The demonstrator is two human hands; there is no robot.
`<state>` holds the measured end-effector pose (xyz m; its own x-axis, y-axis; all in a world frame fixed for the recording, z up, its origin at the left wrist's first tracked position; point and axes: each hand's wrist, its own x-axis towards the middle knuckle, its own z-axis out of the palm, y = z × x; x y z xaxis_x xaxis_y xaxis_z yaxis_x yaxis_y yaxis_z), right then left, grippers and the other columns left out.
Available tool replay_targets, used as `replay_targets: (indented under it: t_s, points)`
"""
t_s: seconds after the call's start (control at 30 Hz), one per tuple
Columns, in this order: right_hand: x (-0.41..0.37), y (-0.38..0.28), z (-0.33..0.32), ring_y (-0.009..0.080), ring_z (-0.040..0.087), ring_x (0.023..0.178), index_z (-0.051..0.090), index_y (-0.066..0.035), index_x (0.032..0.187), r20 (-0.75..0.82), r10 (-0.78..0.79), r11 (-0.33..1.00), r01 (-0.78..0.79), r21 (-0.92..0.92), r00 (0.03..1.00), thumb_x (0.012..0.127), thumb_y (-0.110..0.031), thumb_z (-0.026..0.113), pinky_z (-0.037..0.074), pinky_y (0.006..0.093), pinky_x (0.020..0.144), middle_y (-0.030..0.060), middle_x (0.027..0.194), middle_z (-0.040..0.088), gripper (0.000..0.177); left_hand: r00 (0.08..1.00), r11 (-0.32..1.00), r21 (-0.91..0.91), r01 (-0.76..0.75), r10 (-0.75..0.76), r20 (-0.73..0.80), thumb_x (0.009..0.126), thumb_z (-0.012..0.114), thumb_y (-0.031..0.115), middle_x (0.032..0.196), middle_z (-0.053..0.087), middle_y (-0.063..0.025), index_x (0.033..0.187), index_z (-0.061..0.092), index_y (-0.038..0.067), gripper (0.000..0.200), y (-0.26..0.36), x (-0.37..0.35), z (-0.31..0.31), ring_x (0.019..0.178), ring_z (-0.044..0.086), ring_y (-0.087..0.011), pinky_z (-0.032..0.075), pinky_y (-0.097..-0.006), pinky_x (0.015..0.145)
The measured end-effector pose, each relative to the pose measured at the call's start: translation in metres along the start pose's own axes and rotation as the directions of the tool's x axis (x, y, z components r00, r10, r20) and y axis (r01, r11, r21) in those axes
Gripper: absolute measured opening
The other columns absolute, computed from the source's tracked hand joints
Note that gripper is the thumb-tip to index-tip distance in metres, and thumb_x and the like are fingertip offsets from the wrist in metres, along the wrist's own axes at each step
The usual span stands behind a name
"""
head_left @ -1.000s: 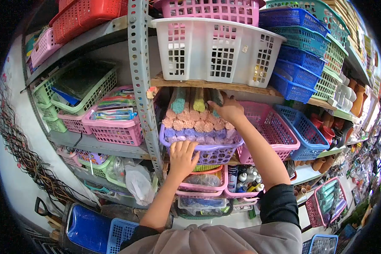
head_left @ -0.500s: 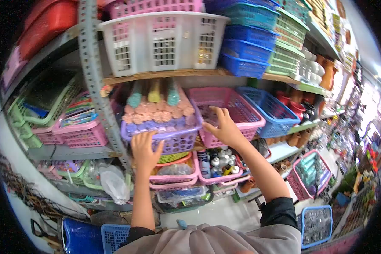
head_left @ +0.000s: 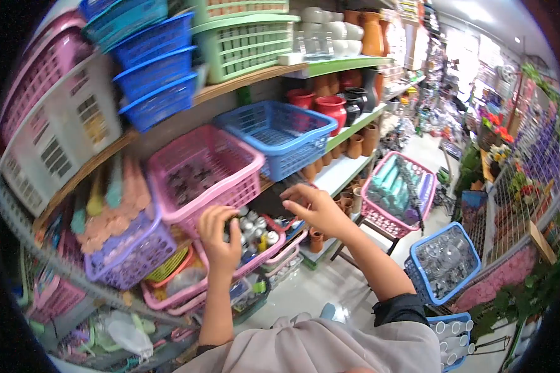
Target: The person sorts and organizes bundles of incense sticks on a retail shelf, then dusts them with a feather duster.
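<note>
My left hand [head_left: 221,239] is raised in front of the pink basket [head_left: 214,202], fingers apart and slightly curled, with nothing seen in it. To its right my right hand [head_left: 314,208] hangs in the air with bent, spread fingers, below the blue basket [head_left: 286,149]. The pink basket holds small dark pieces on its floor. Left of it, the purple basket [head_left: 130,255] carries peach, yellow and teal rolls [head_left: 121,211].
Stacked blue baskets [head_left: 158,81] and a white basket [head_left: 59,140] stand on the upper shelf. Red vases [head_left: 331,112] are behind the blue basket. At right, a pink basket of teal rolls [head_left: 397,193] and a blue-rimmed basket [head_left: 445,261] stand low.
The view has swung to the right, so the shelves sit further left. My left hand has left the purple basket's rim, and my right hand has come away from the pink basket.
</note>
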<state>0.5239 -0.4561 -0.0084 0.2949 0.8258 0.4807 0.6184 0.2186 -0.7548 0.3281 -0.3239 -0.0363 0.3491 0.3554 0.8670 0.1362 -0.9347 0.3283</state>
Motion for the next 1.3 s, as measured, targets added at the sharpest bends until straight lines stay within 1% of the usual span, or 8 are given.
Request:
replay_targets:
  t_s: [0.13,0.37,0.47,0.73,0.87,1.07,1.13,1.3]
  points:
    - [-0.024,0.045,-0.063,0.0179,0.060,0.061,0.061,-0.002,0.106,-0.063,0.130,0.980,-0.138,-0.146,0.990,0.087,-0.025,0.063,0.047,0.0319,0.058,0.0117,0.083,0.066,0.030,0.973,0.972,-0.225,-0.066,0.113,0.202,0.078,0.061,0.007,0.096,0.062,-0.0072,0.093,0.063,0.010,0.016,0.037,0.016,0.115,0.102,0.055,-0.0279,0.038,-0.0409,0.091]
    - [-0.089,0.144,-0.163,0.0158,0.059,0.066,0.062,0.000,0.104,-0.358,0.343,0.909,-0.403,-0.107,0.868,0.088,-0.019,0.062,0.048,0.0300,0.062,0.0106,0.080,0.065,0.025,0.812,0.840,-0.521,0.152,0.194,0.550,0.083,0.059,0.009,0.098,0.062,-0.0109,0.098,0.063,0.005,0.016,0.092,0.014,0.278,0.097,0.056,-0.0300,0.042,-0.0383,0.089]
    - [-0.149,0.216,-0.203,0.0282,0.063,0.077,0.062,0.000,0.093,-0.606,0.457,0.718,-0.672,-0.181,0.651,0.084,-0.024,0.065,0.049,0.0379,0.071,0.0150,0.086,0.065,0.027,0.696,0.797,-0.543,0.263,0.234,0.679,0.085,0.058,0.010,0.099,0.062,-0.0127,0.099,0.062,0.002,0.017,0.119,0.004,0.349,0.096,0.057,-0.0294,0.044,-0.0369,0.086]
    - [-0.236,0.291,-0.229,0.0362,0.051,0.103,0.056,-0.002,0.108,-0.829,0.371,0.297,-0.899,-0.320,0.418,0.078,-0.026,0.069,0.046,0.0472,0.084,0.0176,0.106,0.054,0.041,0.533,0.644,-0.581,0.497,0.302,0.790,0.086,0.057,0.011,0.098,0.064,-0.0146,0.101,0.063,0.000,0.019,0.151,-0.043,0.479,0.095,0.061,-0.0285,0.046,-0.0348,0.083]
    - [-0.239,0.312,-0.233,0.0356,0.051,0.101,0.056,-0.004,0.111,-0.834,0.412,0.239,-0.927,-0.288,0.366,0.075,-0.023,0.071,0.045,0.0435,0.086,0.0178,0.103,0.056,0.044,0.474,0.723,-0.520,0.455,0.298,0.828,0.086,0.058,0.014,0.101,0.063,-0.0137,0.103,0.063,0.001,0.022,0.158,-0.065,0.531,0.088,0.063,-0.0255,0.049,-0.0336,0.081]
    - [-0.221,0.322,-0.239,0.0352,0.053,0.099,0.061,-0.001,0.096,-0.850,0.411,0.174,-0.944,-0.280,0.328,0.075,-0.025,0.072,0.048,0.0437,0.079,0.0179,0.098,0.056,0.033,0.493,0.832,-0.550,0.079,0.446,0.747,0.080,0.061,0.016,0.107,0.061,-0.0098,0.110,0.064,0.009,0.031,0.173,-0.066,0.579,0.104,0.055,-0.0279,0.042,-0.0442,0.090]
    - [-0.219,0.325,-0.245,0.0333,0.057,0.088,0.062,-0.001,0.091,-0.801,0.519,0.280,-0.945,-0.170,0.298,0.076,-0.025,0.072,0.048,0.0422,0.074,0.0172,0.091,0.058,0.031,0.493,0.824,-0.565,-0.023,0.502,0.711,0.079,0.062,0.018,0.106,0.061,-0.0094,0.110,0.063,0.007,0.032,0.176,-0.068,0.596,0.103,0.054,-0.0284,0.041,-0.0446,0.090]
    - [-0.221,0.324,-0.242,0.0178,0.055,0.066,0.055,0.000,0.091,-0.925,0.218,0.637,-0.763,-0.108,0.313,0.082,-0.015,0.067,0.044,0.0300,0.060,0.0079,0.075,0.054,0.020,0.395,0.831,-0.555,0.040,0.497,0.773,0.080,0.060,0.018,0.114,0.060,-0.0134,0.114,0.060,0.002,0.038,0.187,-0.059,0.633,0.104,0.055,-0.0320,0.043,-0.0448,0.090]
